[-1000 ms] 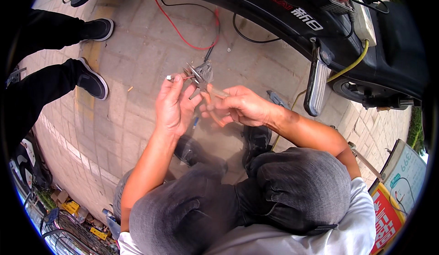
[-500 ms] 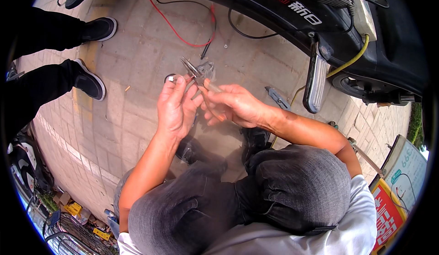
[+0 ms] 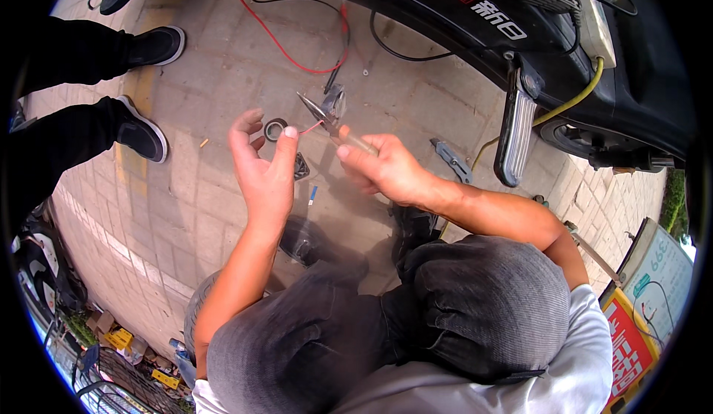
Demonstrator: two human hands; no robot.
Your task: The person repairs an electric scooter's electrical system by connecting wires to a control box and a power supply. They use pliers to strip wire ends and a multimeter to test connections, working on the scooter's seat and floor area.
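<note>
My right hand (image 3: pixel 382 163) grips a pair of pliers (image 3: pixel 327 118) by the handles, jaws pointing up and left. A short red wire (image 3: pixel 312 127) runs from the pliers toward my left thumb. My left hand (image 3: pixel 266 165) is raised with thumb and fingers apart; the thumb tip is at the wire's end, and I cannot tell whether they touch. Through the gap between thumb and fingers a roll of black tape (image 3: pixel 275 129) shows on the ground. Beside my left hand lies a small black square part, like a cooling fan (image 3: pixel 301 167).
A utility knife (image 3: pixel 451 161) lies right of my hands. Clear plastic (image 3: pixel 338 103) lies beyond the pliers, near a red cable (image 3: pixel 286 56). A black electric scooter (image 3: pixel 438 13) stands at the upper right, its footrest (image 3: pixel 514 128) sticking out. Another person's shoes (image 3: pixel 142 132) are at left.
My left hand has moved left and down and its fingers have spread. The pliers have shifted slightly right, and the tape roll and fan-like part show more.
</note>
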